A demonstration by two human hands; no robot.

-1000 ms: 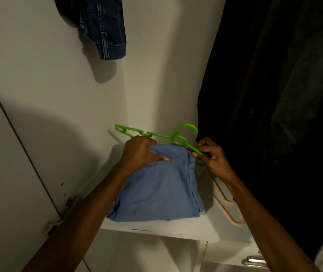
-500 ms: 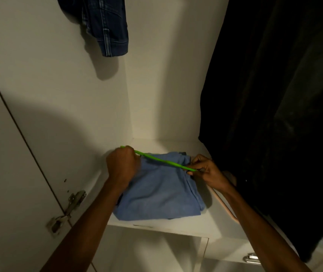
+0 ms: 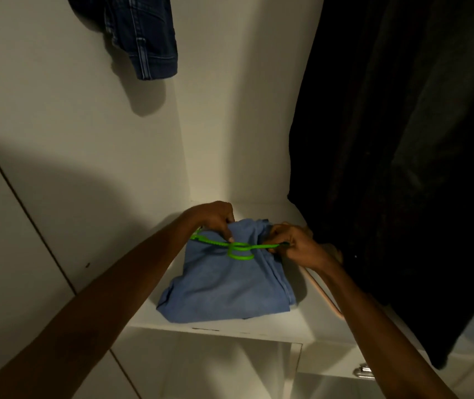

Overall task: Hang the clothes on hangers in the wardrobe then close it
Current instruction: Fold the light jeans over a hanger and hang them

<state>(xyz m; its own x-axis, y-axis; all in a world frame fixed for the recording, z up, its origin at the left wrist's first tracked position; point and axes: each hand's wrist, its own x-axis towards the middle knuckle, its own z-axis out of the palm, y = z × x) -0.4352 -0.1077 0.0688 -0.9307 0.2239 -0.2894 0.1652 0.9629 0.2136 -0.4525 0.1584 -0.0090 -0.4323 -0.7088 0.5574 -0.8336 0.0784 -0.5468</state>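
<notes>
- Head view: I look down into an open wardrobe [image 3: 215, 125] with pale walls; my two bare forearms reach in over a white shelf [image 3: 258, 326].
- A folded blue garment [image 3: 224, 283] lies on the shelf, occupying most of its left and middle portion.
- A green hanger [image 3: 235, 247] lies across the far end of the blue garment, touching the cloth, its hook loop pointing toward me.
- My left hand [image 3: 215, 218] is at the left end of the hanger; its fingers [image 3: 228, 236] are curled and pinch the hanger bar together with the upper edge of the garment.
- My right hand [image 3: 296, 246] is at the right end of the hanger; its fingers are curled and clamp the bar's tip.
- A pink hanger [image 3: 323, 292] lies on the shelf just right of the garment, partly hidden under my right forearm.
- A dark denim piece [image 3: 143, 33] hangs at upper left, well above the shelf.
- A black garment [image 3: 397, 168] hangs on the right, its lower edge just beside my right hand; I cannot tell whether they touch.
- A metal handle [image 3: 363, 372] shows below the shelf at lower right.
</notes>
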